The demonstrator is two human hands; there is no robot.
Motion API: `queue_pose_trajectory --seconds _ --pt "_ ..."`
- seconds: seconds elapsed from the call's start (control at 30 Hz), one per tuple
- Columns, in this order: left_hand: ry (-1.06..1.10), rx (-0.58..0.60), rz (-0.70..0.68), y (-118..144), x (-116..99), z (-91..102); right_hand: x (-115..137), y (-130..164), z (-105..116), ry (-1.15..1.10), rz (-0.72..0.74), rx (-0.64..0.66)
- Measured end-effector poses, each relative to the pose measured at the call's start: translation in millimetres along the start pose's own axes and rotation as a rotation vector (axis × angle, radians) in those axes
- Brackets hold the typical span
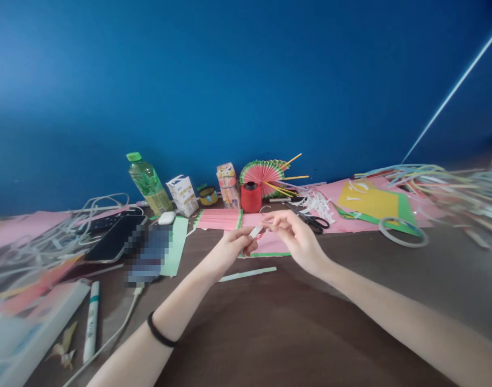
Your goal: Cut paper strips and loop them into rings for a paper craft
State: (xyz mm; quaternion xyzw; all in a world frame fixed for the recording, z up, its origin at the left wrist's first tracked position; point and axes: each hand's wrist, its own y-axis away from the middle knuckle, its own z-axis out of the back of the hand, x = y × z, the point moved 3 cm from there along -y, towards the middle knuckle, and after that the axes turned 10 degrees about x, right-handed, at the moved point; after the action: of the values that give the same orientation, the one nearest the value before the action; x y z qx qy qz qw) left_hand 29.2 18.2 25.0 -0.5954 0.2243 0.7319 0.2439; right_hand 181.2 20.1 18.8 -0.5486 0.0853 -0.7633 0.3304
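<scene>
Both hands meet above the brown table (270, 328), near its middle. My left hand (230, 250) pinches a small white strip of paper (255, 232) between thumb and fingers. My right hand (294, 234) touches the same strip from the right with its fingertips. Just beyond the hands lies a pleated pink paper with green edges (219, 219). A pale green paper strip (248, 274) rests on the table under my left forearm. A black band circles my left wrist.
Scissors (312, 220), a red thread spool (251, 198), a pink folded fan (264, 173), a green bottle (149, 185) and small cartons stand at the back. Phones (115, 239), cables and a marker (92, 320) lie left. Coloured sheets and a tape ring (403, 232) lie right.
</scene>
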Motion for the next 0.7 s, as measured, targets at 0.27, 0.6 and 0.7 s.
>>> queue_pose_trajectory --seconds 0.27,0.6,0.7 --pt "-0.721 -0.241 0.145 2 12 22.8 -14 -3 -5 -0.027 -0.135 0.086" --pt "-1.254 -0.313 0.255 4 25 30.6 -14 -2 -5 -0.024 -0.196 0.106" --pt "-1.189 -0.256 0.153 2 19 18.8 -13 -2 -5 -0.036 -0.187 0.1"
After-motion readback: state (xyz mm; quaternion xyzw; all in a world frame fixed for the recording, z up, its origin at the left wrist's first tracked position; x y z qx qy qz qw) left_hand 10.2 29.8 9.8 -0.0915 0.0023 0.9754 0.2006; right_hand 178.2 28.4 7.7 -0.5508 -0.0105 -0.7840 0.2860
